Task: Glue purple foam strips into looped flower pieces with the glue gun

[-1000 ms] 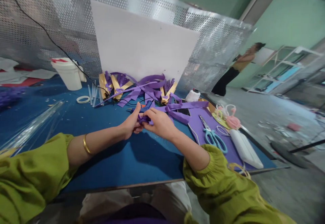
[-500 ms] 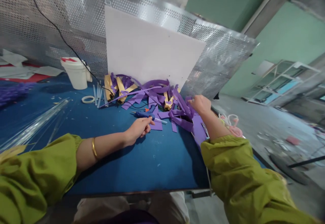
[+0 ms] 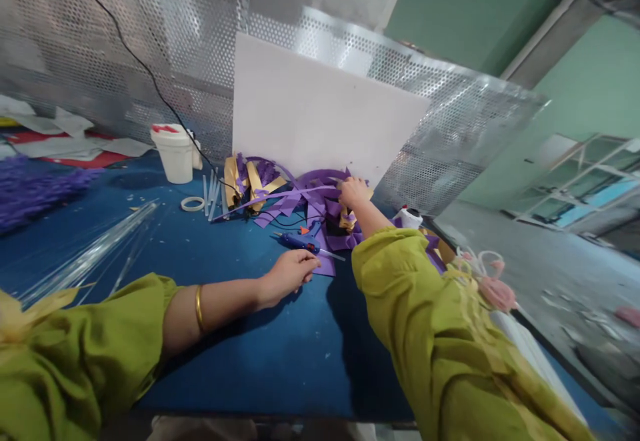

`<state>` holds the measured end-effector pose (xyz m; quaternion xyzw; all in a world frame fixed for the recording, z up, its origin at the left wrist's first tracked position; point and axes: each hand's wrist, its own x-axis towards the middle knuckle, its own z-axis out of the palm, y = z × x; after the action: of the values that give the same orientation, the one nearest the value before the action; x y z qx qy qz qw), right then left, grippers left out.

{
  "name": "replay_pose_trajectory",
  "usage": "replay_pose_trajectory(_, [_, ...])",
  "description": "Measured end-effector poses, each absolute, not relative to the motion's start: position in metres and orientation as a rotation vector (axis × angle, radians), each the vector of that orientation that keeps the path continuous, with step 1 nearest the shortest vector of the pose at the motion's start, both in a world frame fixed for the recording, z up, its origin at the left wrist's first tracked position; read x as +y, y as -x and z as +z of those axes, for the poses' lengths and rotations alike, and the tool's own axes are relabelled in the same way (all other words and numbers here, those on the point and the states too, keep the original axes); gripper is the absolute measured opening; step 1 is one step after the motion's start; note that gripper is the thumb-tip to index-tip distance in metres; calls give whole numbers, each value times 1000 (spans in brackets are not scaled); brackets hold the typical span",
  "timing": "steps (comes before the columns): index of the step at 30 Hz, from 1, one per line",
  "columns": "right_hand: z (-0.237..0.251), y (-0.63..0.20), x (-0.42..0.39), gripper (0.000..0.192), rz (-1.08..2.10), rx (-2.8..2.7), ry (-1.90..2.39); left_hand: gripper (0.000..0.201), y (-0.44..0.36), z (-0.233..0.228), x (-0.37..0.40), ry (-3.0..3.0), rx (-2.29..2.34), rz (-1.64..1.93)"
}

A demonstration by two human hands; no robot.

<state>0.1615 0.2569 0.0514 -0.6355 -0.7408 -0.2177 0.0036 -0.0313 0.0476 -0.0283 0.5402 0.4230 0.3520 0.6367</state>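
Note:
My left hand is low over the blue table, its fingers curled and pressed together; whether anything small is between them does not show. Just beyond it lies a blue glue gun with a clear glue stick in its back end. My right hand is at the pile of purple strips, fingers bent down and closed, their tips partly hidden. A gold-coloured folded piece sits right below it. More gold pieces with purple bits stand left of the pile.
A white board leans on the perforated metal screen behind. To the left are a white bucket, a tape roll, loose glue sticks, clear film and purple fuzzy stems. Pink flowers lie at right.
My right hand has left the purple strips at the right table edge and moved left to the pile. My left hand has drawn slightly back from the glue gun. The view has shifted.

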Motion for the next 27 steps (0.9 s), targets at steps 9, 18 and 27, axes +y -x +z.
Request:
replay_pose_trajectory(9, [144,-165,253,37,-615,-1915,2109,19,32,-29,48,-1239,964,803])
replay_pose_trajectory(18, [194,-178,196,23,-396,-1588,1464,19,33,-27,44,-1282,957,911])
replay_pose_trajectory(27, [129,-132,44,17,435,-2517,996,33,69,50,36,-2210,880,1500])
